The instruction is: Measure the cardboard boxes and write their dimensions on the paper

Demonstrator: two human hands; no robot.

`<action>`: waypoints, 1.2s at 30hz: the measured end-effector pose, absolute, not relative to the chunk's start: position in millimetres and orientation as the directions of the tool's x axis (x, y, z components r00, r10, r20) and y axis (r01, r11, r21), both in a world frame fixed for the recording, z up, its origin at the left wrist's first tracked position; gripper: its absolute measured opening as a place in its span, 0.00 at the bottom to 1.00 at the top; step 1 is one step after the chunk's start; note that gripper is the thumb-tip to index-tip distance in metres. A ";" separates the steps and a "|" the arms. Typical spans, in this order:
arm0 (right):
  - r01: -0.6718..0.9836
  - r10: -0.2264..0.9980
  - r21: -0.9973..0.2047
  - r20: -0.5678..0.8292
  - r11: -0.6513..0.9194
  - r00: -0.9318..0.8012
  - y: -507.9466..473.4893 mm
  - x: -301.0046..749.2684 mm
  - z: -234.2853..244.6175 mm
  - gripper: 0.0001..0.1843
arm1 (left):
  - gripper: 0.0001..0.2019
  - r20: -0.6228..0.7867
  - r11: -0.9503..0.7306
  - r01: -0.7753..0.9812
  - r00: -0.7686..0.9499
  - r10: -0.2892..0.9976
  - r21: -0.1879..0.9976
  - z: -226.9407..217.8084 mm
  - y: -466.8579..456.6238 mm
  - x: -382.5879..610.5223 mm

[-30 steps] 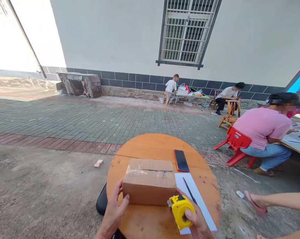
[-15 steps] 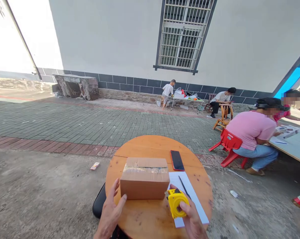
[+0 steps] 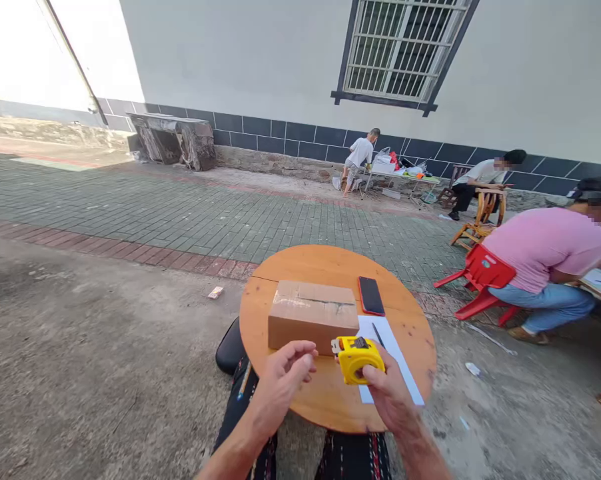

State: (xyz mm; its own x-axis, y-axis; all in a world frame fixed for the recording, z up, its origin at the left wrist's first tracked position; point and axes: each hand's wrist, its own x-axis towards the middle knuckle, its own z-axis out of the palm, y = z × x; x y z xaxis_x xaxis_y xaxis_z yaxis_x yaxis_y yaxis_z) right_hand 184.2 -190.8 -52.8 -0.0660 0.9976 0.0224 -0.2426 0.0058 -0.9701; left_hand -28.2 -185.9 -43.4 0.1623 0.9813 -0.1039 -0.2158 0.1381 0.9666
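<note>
In my right hand is a yellow tape measure, my thumb pressed on its round face. Its metal end hook sticks out on the left side, with no blade drawn out that I can see. My left hand is a short gap to the left of that hook, empty, its fingers bent and slightly apart from the thumb. Behind both hands a taped cardboard box sits on the round wooden table, its front partly covered by my fingers.
Right of the box are white paper with a black pen on it and a red-edged phone. A person in pink sits on a red chair at the right. Two other people are near the wall.
My left hand has left the box's left side and come right, close to the tape measure. The tape measure has turned so its hook points left. The view has shifted.
</note>
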 end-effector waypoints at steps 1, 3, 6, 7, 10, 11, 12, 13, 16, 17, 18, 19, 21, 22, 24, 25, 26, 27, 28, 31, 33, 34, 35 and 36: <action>-0.187 0.996 -0.982 0.034 0.016 -0.088 -190.2 184.4 -51.8 0.23 | 0.23 -0.139 0.194 -0.260 0.217 0.966 0.946 -40.6 -184.9 -25.4; -0.048 0.986 -0.998 0.050 0.042 -0.161 -190.6 185.7 -47.4 0.22 | 0.24 -0.196 0.296 -0.303 0.319 0.927 0.906 -38.9 -183.7 -22.3; 0.187 0.963 -0.980 0.017 0.069 -0.269 -194.7 186.3 -34.3 0.19 | 0.24 -0.248 0.372 -0.280 0.393 0.886 0.885 -45.0 -184.8 -20.6; 0.255 0.958 -0.964 -0.001 0.075 -0.286 -196.7 185.5 -29.0 0.19 | 0.25 -0.256 0.381 -0.274 0.398 0.881 0.883 -48.8 -185.9 -19.9; 0.395 0.953 -0.915 -0.046 0.081 -0.301 -202.7 181.1 -16.4 0.19 | 0.25 -0.262 0.415 -0.311 0.432 0.863 0.855 -61.6 -190.5 -17.3; 0.423 0.952 -0.903 -0.057 0.079 -0.300 -204.3 180.2 -14.5 0.19 | 0.24 -0.258 0.432 -0.343 0.451 0.855 0.834 -65.3 -191.7 -16.9; 0.445 0.953 -0.892 -0.065 0.077 -0.296 -205.7 180.1 -14.0 0.20 | 0.24 -0.253 0.449 -0.382 0.463 0.849 0.808 -68.1 -192.4 -17.2; 0.462 0.955 -0.884 -0.070 0.074 -0.288 -207.0 181.1 -15.0 0.20 | 0.24 -0.249 0.462 -0.426 0.466 0.849 0.778 -69.7 -192.4 -18.6; 0.497 0.972 -0.866 -0.069 0.053 -0.223 -210.9 191.3 -24.5 0.20 | 0.24 -0.251 0.466 -0.555 0.420 0.872 0.690 -65.8 -188.4 -31.5; 0.507 0.981 -0.861 -0.069 0.034 -0.184 -212.5 196.6 -28.2 0.19 | 0.24 -0.251 0.454 -0.577 0.399 0.882 0.678 -61.7 -186.1 -38.4; 0.516 0.987 -0.856 -0.069 0.014 -0.142 -214.1 202.4 -31.4 0.19 | 0.24 -0.247 0.440 -0.582 0.383 0.890 0.684 -56.5 -183.5 -46.0; 0.526 0.991 -0.850 -0.072 -0.004 -0.110 -215.5 208.5 -33.5 0.19 | 0.24 -0.239 0.426 -0.567 0.376 0.895 0.705 -50.6 -180.9 -53.9; 0.552 0.995 -0.834 -0.073 -0.020 -0.074 -217.2 220.1 -33.5 0.19 | 0.23 -0.221 0.395 -0.492 0.375 0.900 0.776 -37.6 -175.3 -68.4; 0.566 0.995 -0.824 -0.066 -0.015 -0.070 -217.1 225.3 -31.3 0.20 | 0.23 -0.212 0.375 -0.445 0.373 0.903 0.813 -31.0 -172.3 -74.3; 0.594 0.996 -0.805 -0.040 0.017 -0.082 -214.8 233.9 -23.7 0.21 | 0.21 -0.197 0.323 -0.350 0.350 0.916 0.880 -18.9 -165.4 -83.1; 0.605 0.996 -0.795 -0.021 0.033 -0.081 -212.7 237.2 -19.1 0.21 | 0.21 -0.189 0.292 -0.301 0.327 0.926 0.908 -13.7 -161.4 -85.9; 0.616 0.997 -0.787 0.000 0.045 -0.074 -210.1 239.9 -14.7 0.21 | 0.20 -0.179 0.257 -0.248 0.299 0.937 0.934 -9.2 -156.9 -88.1; 0.628 0.998 -0.776 0.020 0.053 -0.061 -207.0 241.9 -10.8 0.21 | 0.20 -0.166 0.223 -0.193 0.271 0.948 0.956 -5.6 -151.9 -89.7; 0.643 0.998 -0.764 0.037 0.057 -0.044 -203.5 243.3 -7.6 0.21 | 0.20 -0.152 0.189 -0.137 0.244 0.958 0.972 -2.9 -146.2 -91.0; 0.681 0.995 -0.729 0.104 0.073 0.005 -190.3 244.2 -2.1 0.21 | 0.21 -0.121 0.120 0.013 0.182 0.976 0.993 0.6 -125.8 -94.7; 0.693 0.990 -0.715 0.139 0.091 0.013 -178.7 242.7 0.7 0.21 | 0.20 -0.121 0.107 0.098 0.149 0.981 0.989 0.7 -109.3 -97.7; 0.696 0.989 -0.711 0.148 0.098 0.011 -171.8 241.6 2.7 0.22 | 0.19 -0.123 0.106 0.132 0.135 0.983 0.986 0.6 -100.3 -99.2; 0.698 0.988 -0.708 0.152 0.103 0.008 -164.1 240.5 5.3 0.22 | 0.18 -0.126 0.105 0.158 0.125 0.984 0.982 0.5 -90.9 -100.4; 0.698 0.989 -0.708 0.150 0.108 -0.002 -155.5 239.5 8.5 0.22 | 0.17 -0.128 0.105 0.177 0.120 0.985 0.979 0.4 -81.0 -101.3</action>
